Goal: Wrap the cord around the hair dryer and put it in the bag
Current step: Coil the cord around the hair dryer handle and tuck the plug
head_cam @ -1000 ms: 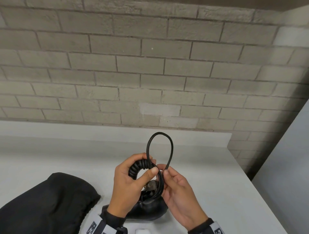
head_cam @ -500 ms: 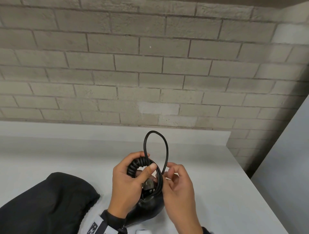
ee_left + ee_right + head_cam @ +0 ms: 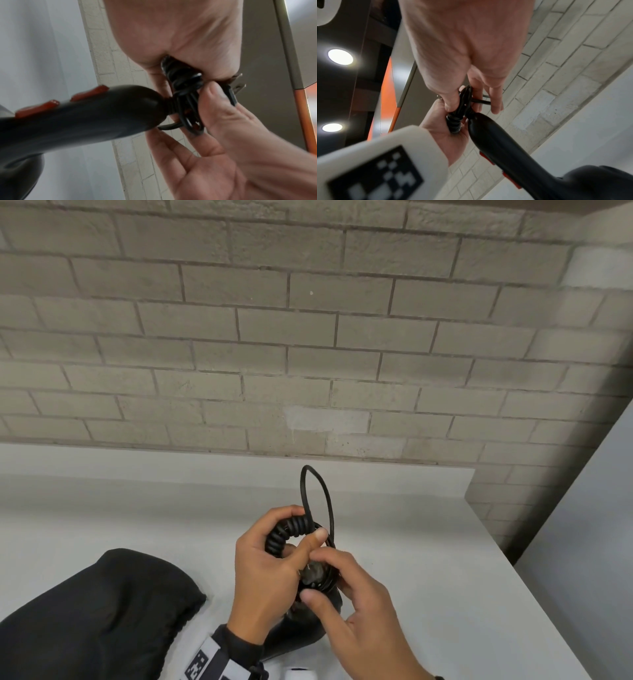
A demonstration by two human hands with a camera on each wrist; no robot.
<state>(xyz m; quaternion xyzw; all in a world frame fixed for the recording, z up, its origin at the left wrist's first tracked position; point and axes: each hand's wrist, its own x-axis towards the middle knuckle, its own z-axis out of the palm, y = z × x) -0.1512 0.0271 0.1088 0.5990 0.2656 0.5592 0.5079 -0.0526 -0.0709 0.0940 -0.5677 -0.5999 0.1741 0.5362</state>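
Note:
A black hair dryer (image 3: 301, 635) (image 3: 77, 121) (image 3: 513, 148) with red switches hangs handle-up over the white table. Its black cord (image 3: 291, 530) (image 3: 187, 108) (image 3: 462, 106) is bundled at the handle's end, and one loop (image 3: 322, 494) stands up above my hands. My left hand (image 3: 270, 573) grips the coiled part of the cord, thumb pressed on top. My right hand (image 3: 356, 601) pinches the bundled strands beside the plug (image 3: 236, 86), thumb and forefinger curled round them. The black fabric bag (image 3: 92, 621) lies at the lower left.
The white table (image 3: 445, 577) ends against a grey brick wall (image 3: 308, 337) behind; its right edge drops off beside a pale panel (image 3: 589, 525). A small white object (image 3: 300, 674) sits at the table's near edge below the dryer.
The standing cord loop has grown narrower and leaned left. My right hand has shifted lower and curled its thumb and fingers round the bundle at the plug. The left hand keeps its grip.

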